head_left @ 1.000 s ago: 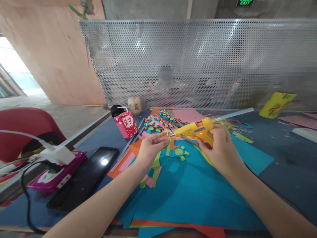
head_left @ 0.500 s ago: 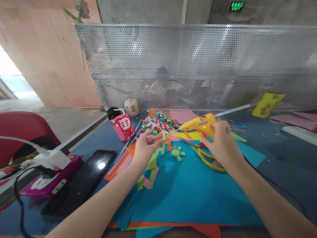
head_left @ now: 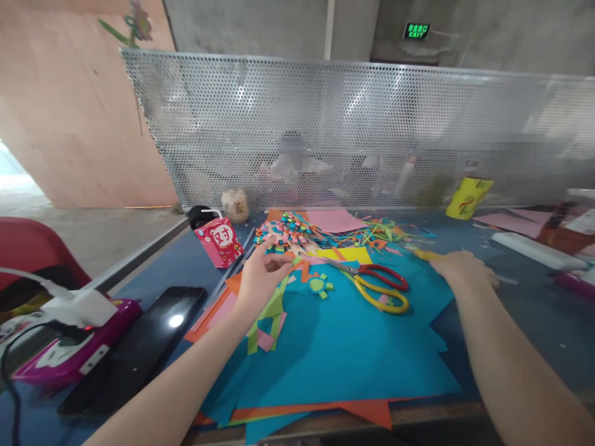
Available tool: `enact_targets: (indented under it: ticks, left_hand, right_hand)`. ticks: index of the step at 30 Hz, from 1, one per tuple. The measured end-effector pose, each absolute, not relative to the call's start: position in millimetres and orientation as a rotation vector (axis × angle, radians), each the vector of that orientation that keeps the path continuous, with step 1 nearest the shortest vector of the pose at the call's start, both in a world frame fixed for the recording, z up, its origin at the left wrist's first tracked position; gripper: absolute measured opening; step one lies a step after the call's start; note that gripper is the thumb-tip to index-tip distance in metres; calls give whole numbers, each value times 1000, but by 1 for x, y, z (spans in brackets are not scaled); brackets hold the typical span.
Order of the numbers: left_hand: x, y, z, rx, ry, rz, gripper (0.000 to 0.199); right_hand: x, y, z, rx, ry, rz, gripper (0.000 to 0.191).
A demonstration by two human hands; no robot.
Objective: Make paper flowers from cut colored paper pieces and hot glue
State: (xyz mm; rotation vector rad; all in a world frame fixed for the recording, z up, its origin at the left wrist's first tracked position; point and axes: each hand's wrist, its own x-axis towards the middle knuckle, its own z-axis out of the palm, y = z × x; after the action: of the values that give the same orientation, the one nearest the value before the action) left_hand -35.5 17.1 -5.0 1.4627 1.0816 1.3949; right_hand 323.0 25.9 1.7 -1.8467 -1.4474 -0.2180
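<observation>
My left hand [head_left: 266, 272] hovers over the left part of the blue paper [head_left: 334, 359], its thumb and fingers pinched at a small light-green paper strip [head_left: 296, 261]. At the right, my right hand [head_left: 465, 272] grips a yellow glue gun [head_left: 427, 255], low over the table; the hand covers most of it. Between the hands lie scissors [head_left: 382, 291] with one red and one yellow handle, their blades pointing left. A small green paper flower shape [head_left: 318, 285] rests on the blue paper. Green and pink paper strips [head_left: 266, 328] lie below my left hand.
Paper scraps [head_left: 290, 230] pile up at the back. A red drink box [head_left: 219, 240] with a straw, a black phone [head_left: 139, 347] and a purple power strip [head_left: 77, 350] stand left. A yellow packet [head_left: 467, 198] leans by the perforated metal screen [head_left: 325, 124]; a person sits behind it.
My right hand has carried the glue gun right and down, away from the scissors, which now show fully. My left hand keeps its pinch in nearly the same place. The view has shifted right.
</observation>
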Motion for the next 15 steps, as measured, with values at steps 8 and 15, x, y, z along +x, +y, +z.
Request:
enact_targets:
  ticks: [8, 15]
  left_hand:
    - [-38, 17, -2, 1535, 1123, 1355, 56]
    - [-38, 20, -4, 1585, 1167, 1332, 48]
  right_hand:
    - [190, 22, -2, -1673, -1980, 47, 27]
    - [157, 8, -16, -1587, -2190, 337, 41]
